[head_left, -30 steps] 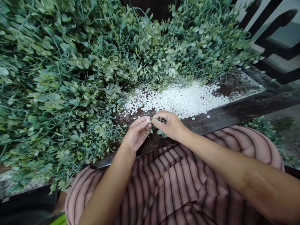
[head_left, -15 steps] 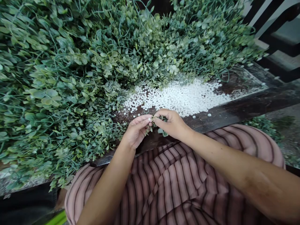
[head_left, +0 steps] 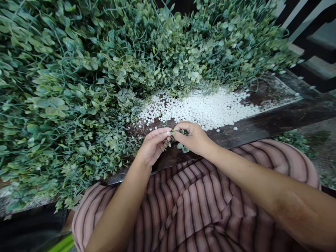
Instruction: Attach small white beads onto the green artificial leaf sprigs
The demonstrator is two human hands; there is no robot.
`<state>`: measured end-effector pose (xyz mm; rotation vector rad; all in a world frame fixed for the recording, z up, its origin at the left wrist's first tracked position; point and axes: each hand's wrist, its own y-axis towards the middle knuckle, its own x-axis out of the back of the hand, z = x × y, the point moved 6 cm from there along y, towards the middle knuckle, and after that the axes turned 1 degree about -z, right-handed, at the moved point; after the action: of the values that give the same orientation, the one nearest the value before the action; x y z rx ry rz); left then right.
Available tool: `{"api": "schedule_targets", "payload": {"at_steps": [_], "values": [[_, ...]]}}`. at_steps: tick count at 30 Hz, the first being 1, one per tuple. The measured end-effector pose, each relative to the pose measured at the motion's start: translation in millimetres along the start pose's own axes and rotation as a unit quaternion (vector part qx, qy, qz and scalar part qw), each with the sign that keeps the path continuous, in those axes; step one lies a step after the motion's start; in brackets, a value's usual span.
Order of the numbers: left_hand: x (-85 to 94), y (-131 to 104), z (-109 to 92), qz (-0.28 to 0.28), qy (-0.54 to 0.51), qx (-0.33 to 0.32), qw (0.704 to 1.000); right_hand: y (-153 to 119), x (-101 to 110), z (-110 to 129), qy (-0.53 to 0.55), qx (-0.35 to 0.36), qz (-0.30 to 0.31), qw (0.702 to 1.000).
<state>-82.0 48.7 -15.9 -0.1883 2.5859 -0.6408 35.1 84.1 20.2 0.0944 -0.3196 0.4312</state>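
My left hand [head_left: 154,144] pinches a small white bead-like piece [head_left: 168,133] between thumb and forefinger. Meeting it at the fingertips, my right hand [head_left: 193,137] is closed on a small leafy sprig [head_left: 183,147] that looks like artificial greenery. The sprig's leaves hang below both hands, and its stem is mostly hidden by the fingers. Just beyond my hands, a spread of white bead-like pieces [head_left: 210,106] lies on the dark wooden surface [head_left: 181,159].
A large heap of green leafy sprays [head_left: 86,80] fills the left and far side. Dark slatted furniture [head_left: 315,45] stands at the upper right. My lap in striped cloth [head_left: 199,196] lies against the wood's near edge. More greenery [head_left: 296,141] shows low at the right.
My hands stay together at nearly the same place, still on the white piece and the sprig. Only a tiny shift of the fingertips and the camera shows.
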Motion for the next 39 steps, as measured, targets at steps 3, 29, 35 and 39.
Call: {"api": "schedule_targets", "payload": {"at_steps": [3,29,35,39], "values": [[0.3,0.6,0.0,0.002,0.001,-0.005,1.0,0.2,-0.2,-0.6,0.001,-0.003,0.005,1.0],[-1.2,-0.7,4.1,-0.001,0.021,-0.007,1.0,2.1,-5.0,-6.2,-0.042,0.014,0.019,0.999],[7.7,-1.4,-15.3,-0.06,0.089,-0.11,0.988,8.4,8.6,-8.9,0.121,-0.073,-0.015,0.99],[12.5,-3.0,-13.6,-0.072,0.12,-0.111,0.984,12.4,22.0,-11.9,0.236,-0.088,-0.072,0.965]]}}
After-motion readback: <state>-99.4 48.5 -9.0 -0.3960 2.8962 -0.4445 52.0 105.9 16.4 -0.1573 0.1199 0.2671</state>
